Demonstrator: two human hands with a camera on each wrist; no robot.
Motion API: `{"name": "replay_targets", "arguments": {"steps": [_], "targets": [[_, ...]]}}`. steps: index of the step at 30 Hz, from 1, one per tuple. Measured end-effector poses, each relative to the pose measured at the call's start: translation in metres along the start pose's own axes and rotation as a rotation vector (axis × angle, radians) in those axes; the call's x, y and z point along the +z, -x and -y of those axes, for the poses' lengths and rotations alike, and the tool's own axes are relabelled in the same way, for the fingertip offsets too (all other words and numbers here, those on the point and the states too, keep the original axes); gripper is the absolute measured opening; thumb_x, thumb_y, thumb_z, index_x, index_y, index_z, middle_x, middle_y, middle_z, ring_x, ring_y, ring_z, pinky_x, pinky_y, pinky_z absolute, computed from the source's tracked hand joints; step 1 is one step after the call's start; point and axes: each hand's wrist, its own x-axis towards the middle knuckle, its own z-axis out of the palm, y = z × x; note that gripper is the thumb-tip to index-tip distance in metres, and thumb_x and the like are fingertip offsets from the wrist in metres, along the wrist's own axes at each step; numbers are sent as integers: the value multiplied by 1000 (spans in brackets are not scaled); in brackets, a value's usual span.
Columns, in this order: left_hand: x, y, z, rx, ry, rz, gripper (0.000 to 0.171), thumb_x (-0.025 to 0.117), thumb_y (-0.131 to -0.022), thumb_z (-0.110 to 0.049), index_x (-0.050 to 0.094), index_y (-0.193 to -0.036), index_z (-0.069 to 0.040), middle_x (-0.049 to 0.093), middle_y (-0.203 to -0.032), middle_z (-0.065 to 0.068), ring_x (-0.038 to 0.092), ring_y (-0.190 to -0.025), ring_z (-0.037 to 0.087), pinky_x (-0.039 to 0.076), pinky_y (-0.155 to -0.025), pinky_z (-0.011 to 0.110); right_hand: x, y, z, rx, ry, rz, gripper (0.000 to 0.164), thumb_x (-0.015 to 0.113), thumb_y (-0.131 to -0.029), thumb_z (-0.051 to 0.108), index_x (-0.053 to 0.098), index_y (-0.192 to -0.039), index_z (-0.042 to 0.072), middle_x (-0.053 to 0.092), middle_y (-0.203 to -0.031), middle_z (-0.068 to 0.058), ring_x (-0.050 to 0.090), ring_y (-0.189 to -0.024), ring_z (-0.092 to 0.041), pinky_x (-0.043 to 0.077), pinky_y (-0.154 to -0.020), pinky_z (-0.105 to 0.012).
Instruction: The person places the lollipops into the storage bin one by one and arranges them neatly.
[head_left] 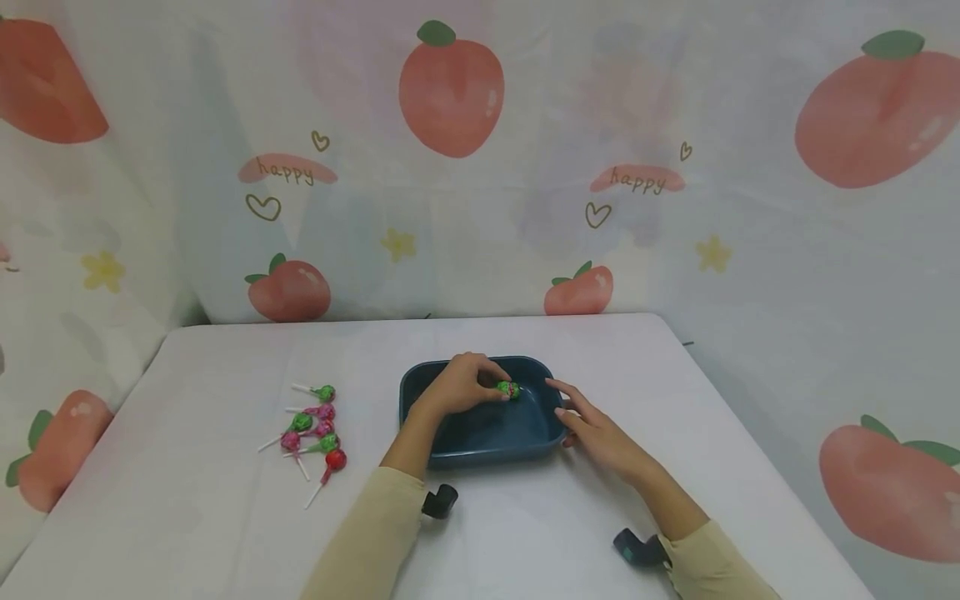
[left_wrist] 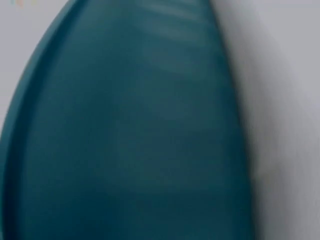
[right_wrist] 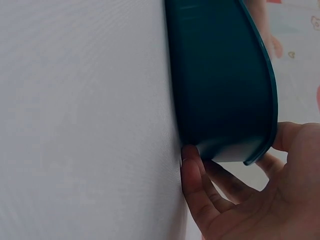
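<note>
A dark teal rectangular tray (head_left: 491,457) with raised walls stands on the table. Over its inside, my left hand (head_left: 463,383) pinches a lollipop by its green-wrapped head (head_left: 509,389); the stick is hidden by the fingers. Only the blurred tray wall (left_wrist: 135,125) fills the left wrist view. At the tray's right end, my right hand (head_left: 600,433) touches the outside with spread, slightly bent fingers. The right wrist view has these fingertips (right_wrist: 191,172) against the lower wall of the tray (right_wrist: 220,75), with another finger near its rim.
Several lollipops (head_left: 322,427) in green, pink and red wrappers lie in a loose pile left of the tray. A white cloth covers the table (head_left: 225,542). Behind it hangs a printed curtain (head_left: 510,233). Black wrist cameras (head_left: 641,550) stick out from the sleeves.
</note>
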Motion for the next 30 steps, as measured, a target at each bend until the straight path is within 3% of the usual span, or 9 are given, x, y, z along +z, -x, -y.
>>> {"name": "replay_targets", "arguments": {"steps": [7,16,30], "targets": [[15,-5,-6,-3,16,-10,21,84,-89,-13,80,-109,-7,74,-97,-2,66,-88,10,53,-80,27,1,0,1,-6,-15,0,52,45,-113,34,30,-162,29,43,-150,-23,64,-90,-27,44,-93,-48],[21,-10,2,-6,58,-17,21,85,-88,-15,81,-107,-9,76,-95,-4,67,-84,7,54,-78,25,1,1,4,-13,0,-2,51,45,-112,34,31,-162,30,45,-148,-23,63,-89,-27,44,-93,-47],[22,-8,1,-94,-20,8,19,88,-84,-13,83,-102,-13,76,-98,-5,67,-94,10,54,-82,28,2,-1,1,-14,-20,-5,52,46,-112,33,30,-162,29,43,-150,-25,63,-90,-27,45,-91,-47]]}}
